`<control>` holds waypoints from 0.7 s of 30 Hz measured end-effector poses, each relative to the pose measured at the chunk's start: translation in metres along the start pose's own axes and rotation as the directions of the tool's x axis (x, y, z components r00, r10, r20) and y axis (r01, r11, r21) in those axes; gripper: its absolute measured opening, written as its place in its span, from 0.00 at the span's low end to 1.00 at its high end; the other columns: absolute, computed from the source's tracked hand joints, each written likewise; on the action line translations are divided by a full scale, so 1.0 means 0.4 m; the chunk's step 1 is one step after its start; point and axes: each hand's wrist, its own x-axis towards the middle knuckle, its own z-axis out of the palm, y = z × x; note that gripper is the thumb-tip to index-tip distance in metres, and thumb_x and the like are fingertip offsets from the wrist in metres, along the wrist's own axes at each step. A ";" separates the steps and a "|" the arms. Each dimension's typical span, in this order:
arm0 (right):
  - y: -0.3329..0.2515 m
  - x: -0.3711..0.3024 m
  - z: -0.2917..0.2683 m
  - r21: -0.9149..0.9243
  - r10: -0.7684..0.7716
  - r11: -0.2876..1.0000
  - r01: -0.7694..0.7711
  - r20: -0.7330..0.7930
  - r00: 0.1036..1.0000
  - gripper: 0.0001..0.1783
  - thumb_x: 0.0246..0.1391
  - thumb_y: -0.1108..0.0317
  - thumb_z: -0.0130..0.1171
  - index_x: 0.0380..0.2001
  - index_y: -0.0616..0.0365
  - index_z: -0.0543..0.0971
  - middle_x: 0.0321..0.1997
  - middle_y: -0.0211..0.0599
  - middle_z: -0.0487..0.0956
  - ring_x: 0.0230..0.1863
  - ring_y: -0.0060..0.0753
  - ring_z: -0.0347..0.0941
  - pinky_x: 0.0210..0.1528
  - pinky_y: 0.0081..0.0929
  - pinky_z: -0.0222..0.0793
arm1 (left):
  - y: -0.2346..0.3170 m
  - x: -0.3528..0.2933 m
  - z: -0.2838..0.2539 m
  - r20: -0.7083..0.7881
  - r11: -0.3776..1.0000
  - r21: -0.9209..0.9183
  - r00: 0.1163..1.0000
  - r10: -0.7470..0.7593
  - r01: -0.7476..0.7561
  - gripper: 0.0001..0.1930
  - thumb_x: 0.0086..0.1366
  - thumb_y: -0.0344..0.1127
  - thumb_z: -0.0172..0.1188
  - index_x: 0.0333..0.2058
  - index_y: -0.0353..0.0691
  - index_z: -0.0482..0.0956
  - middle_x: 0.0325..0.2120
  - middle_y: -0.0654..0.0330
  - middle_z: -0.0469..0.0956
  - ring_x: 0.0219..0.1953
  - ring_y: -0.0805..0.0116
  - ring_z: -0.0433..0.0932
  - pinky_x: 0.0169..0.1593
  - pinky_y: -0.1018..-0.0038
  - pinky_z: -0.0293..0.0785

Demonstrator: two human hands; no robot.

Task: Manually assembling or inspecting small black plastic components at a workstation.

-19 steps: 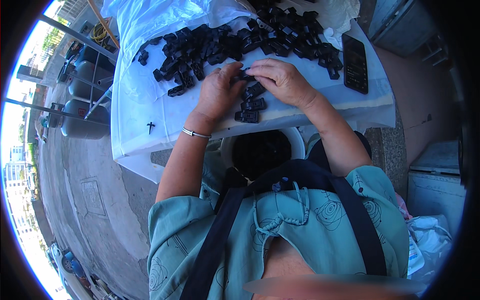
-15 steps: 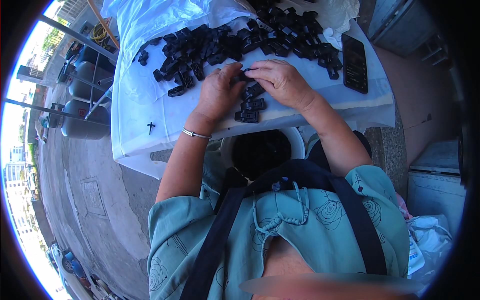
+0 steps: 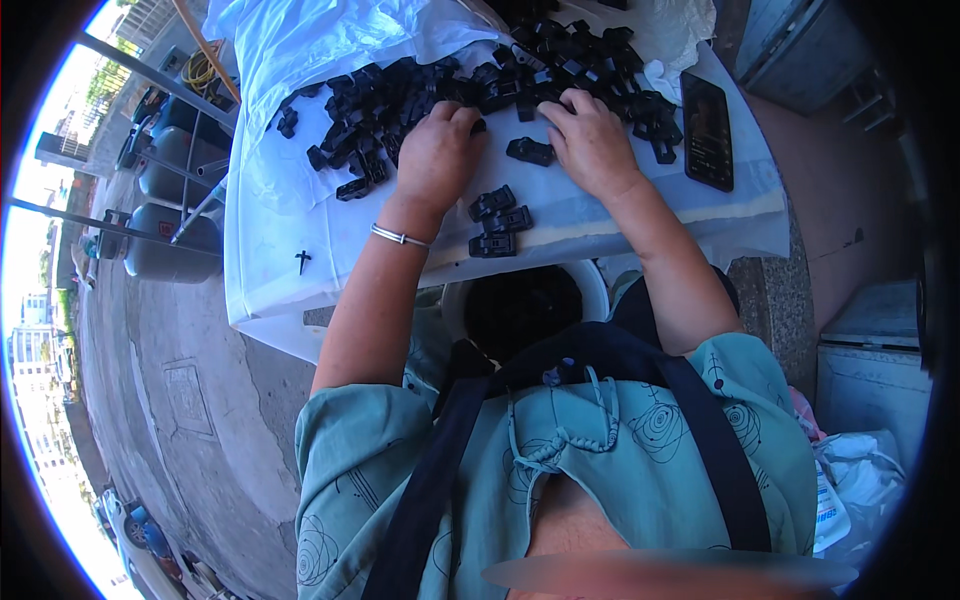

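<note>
Trio of black, blocky, moulded-looking parts (image 3: 513, 219): lying close together in front of the person; take it as the clock's centre, twelve pointing away from the wearer.
Heap of similar small black parts (image 3: 400, 95): sweeping from ten o'clock through twelve to two, jumbled and overlapping.
Left hand (image 3: 437, 155): between ten and eleven o'clock, back upward, fingers curled close together at the heap's near side; a bit of black shows beside the fingertips, but whether they pinch it I cannot tell.
Right hand (image 3: 592, 145): between one and two o'clock, thumb and fingers spread apart, the far fingertips at the heap; whether they touch it is too small to tell.
Single black blocky part (image 3: 531, 151): at about one o'clock, lying just beside the right hand, apart from the trio.
Table covered in white sheeting (image 3: 290, 215): under all these parts, its near edge at six o'clock.
Black cross-shaped piece (image 3: 303, 262): near nine o'clock, alone on the sheeting.
Dark rectangular phone (image 3: 707, 132): at two o'clock, lying lengthwise away from the wearer, near the heap's end.
Crumpled, translucent white plastic bag (image 3: 345, 45): between ten and eleven o'clock, beyond the heap.
Round white bucket (image 3: 600, 290): between five and six o'clock, below the table's edge, dark inside.
Silver-coloured bracelet (image 3: 400, 237): around the left wrist.
</note>
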 end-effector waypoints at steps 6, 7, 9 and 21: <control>-0.039 0.008 -0.053 0.147 0.185 0.963 -0.224 0.242 0.953 0.08 0.56 0.65 0.54 0.36 0.55 0.78 0.36 0.43 0.78 0.36 0.48 0.77 0.36 0.39 0.74 | -0.011 -0.058 -0.020 -0.047 0.982 -0.188 0.999 0.003 -0.012 0.07 0.55 0.32 0.62 0.30 0.37 0.77 0.34 0.53 0.76 0.35 0.51 0.78 0.39 0.63 0.76; -0.043 0.007 -0.060 0.162 0.232 0.942 -0.293 0.312 0.921 0.08 0.56 0.65 0.53 0.35 0.54 0.77 0.36 0.44 0.79 0.35 0.49 0.77 0.35 0.40 0.74 | -0.013 -0.063 -0.022 -0.060 0.979 -0.203 0.998 -0.024 0.011 0.05 0.55 0.31 0.62 0.29 0.36 0.77 0.33 0.52 0.76 0.35 0.50 0.78 0.39 0.63 0.75; -0.037 -0.001 -0.071 0.099 0.218 0.959 -0.264 0.337 0.916 0.08 0.56 0.66 0.52 0.37 0.54 0.78 0.37 0.45 0.79 0.36 0.49 0.77 0.36 0.40 0.74 | -0.017 -0.078 -0.036 -0.052 0.978 -0.210 0.999 -0.012 0.001 0.05 0.56 0.30 0.61 0.29 0.36 0.77 0.34 0.52 0.76 0.34 0.50 0.78 0.39 0.62 0.75; 0.038 -0.031 -0.080 0.026 0.027 0.999 -0.031 0.151 0.988 0.14 0.50 0.73 0.58 0.42 0.59 0.77 0.42 0.43 0.75 0.40 0.46 0.76 0.42 0.36 0.74 | -0.030 -0.141 -0.143 0.145 0.980 -0.184 0.988 -0.047 0.074 0.10 0.57 0.28 0.59 0.39 0.39 0.78 0.34 0.51 0.76 0.33 0.51 0.78 0.38 0.63 0.75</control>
